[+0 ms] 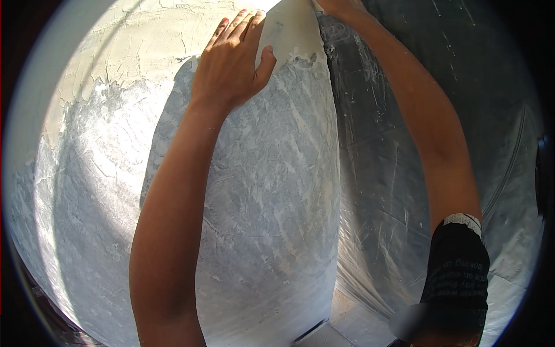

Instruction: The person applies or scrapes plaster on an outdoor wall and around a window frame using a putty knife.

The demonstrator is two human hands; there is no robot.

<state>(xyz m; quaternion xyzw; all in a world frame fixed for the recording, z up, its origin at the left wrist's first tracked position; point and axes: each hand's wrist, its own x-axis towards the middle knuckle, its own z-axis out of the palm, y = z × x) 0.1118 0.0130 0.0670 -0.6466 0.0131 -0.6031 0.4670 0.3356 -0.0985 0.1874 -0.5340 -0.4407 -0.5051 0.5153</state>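
My left hand (234,63) is open, its fingers stretched upward and thumb apart, at the plastered wall (266,173). The lower part of this wall is mottled grey. Its upper part carries a rough cream plaster layer (150,43), and my fingers lie over that band; whether the palm presses on it I cannot tell. My right hand (342,8) reaches to the top of the wall's right vertical edge. The picture's upper rim cuts off its fingers, so anything in them is hidden.
Clear plastic sheeting (381,191) with whitish smears hangs over a dark surface right of the wall's edge. Pale floor (352,321) shows at the wall's foot. Bright sunlight and shadows cross the left of the wall. A blurred grey object (413,324) sits near my right sleeve.
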